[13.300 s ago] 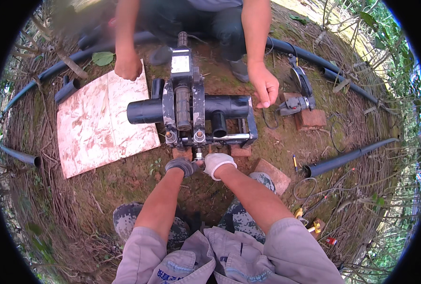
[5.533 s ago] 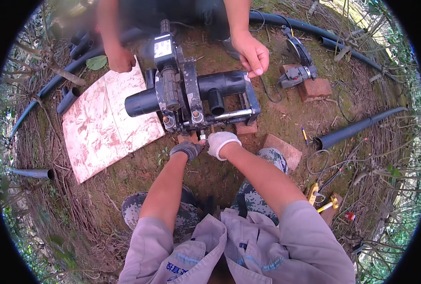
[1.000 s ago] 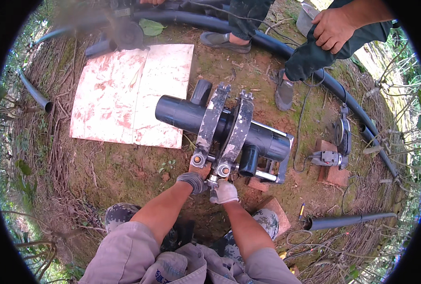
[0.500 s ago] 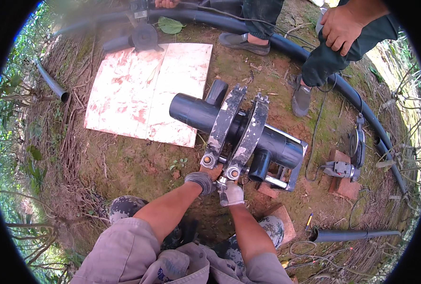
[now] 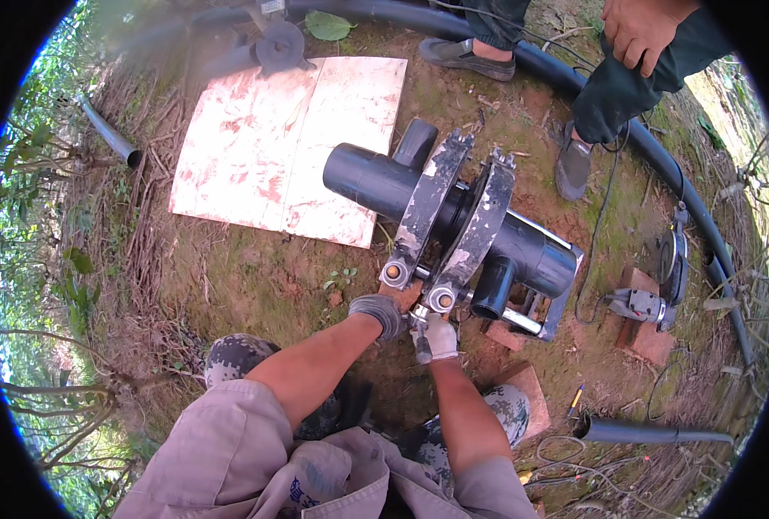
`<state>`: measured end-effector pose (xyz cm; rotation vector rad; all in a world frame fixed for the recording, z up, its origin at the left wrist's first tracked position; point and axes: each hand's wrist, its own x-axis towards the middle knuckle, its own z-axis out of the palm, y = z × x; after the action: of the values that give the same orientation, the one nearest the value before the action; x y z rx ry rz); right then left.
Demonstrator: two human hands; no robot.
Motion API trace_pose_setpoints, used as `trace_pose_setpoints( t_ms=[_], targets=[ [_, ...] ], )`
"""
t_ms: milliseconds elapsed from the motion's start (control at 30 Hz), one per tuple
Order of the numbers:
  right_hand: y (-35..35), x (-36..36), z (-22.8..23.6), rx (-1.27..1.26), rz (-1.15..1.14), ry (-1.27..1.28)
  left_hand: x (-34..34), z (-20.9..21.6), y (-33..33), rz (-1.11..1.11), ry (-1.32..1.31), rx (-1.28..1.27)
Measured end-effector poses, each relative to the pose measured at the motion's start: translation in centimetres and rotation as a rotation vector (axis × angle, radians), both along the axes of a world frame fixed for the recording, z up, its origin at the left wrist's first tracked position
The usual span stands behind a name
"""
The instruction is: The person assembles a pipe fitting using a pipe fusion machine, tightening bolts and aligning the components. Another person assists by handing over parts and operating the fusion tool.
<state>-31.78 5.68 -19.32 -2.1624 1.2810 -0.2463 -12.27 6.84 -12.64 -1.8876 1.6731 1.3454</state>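
A pipe-clamping machine with two scuffed black ring clamps [image 5: 475, 229] lies before me. It holds two black plastic pipe tees, the left tee [image 5: 371, 182] and the right tee [image 5: 531, 255], their inner ends facing between the rings. My left hand [image 5: 380, 317], in a grey glove, is curled at the machine's near end; its fingertips are hidden. My right hand [image 5: 441, 337], in a whitish glove, is closed round a small metal fitting [image 5: 421, 333] below the right clamp's bolt [image 5: 442, 300]. Whether both hands grip the same part does not show.
A pale, red-smeared board [image 5: 272, 156] lies at the far left. A round-faced tool [image 5: 280, 46] stands behind it. A power tool [image 5: 639, 303] rests on bricks [image 5: 650, 344] at right. Black pipe [image 5: 670, 169] curves behind a co-worker's shoe [image 5: 573, 169]. A cut pipe [image 5: 652, 430] and cables lie near right.
The whole view has shifted, so the scene sits further right and slightly higher. A co-worker's hand at the top left has gone out of view. My hands remain at the clamp's near end.
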Motion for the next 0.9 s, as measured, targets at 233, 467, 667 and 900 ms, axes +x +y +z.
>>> trace_pose_setpoints(
  t_ms=[233,467,667,900],
  targets=[
    [-0.7,-0.3,0.5,-0.068,0.009,-0.086,-1.0,0.9,0.5,0.166,-0.039,-0.458],
    [-0.7,0.3,1.4,-0.040,0.008,-0.037,-2.3,7.6,1.0,0.237,-0.143,-0.276],
    [-2.1,-1.0,-4.2,0.038,0.050,-0.072,-8.5,11.6,1.2,1.504,0.648,0.171],
    [-0.1,-0.3,-5.4,0.000,0.087,-0.182,-9.5,3.1,0.3,1.817,0.808,0.142]
  ],
)
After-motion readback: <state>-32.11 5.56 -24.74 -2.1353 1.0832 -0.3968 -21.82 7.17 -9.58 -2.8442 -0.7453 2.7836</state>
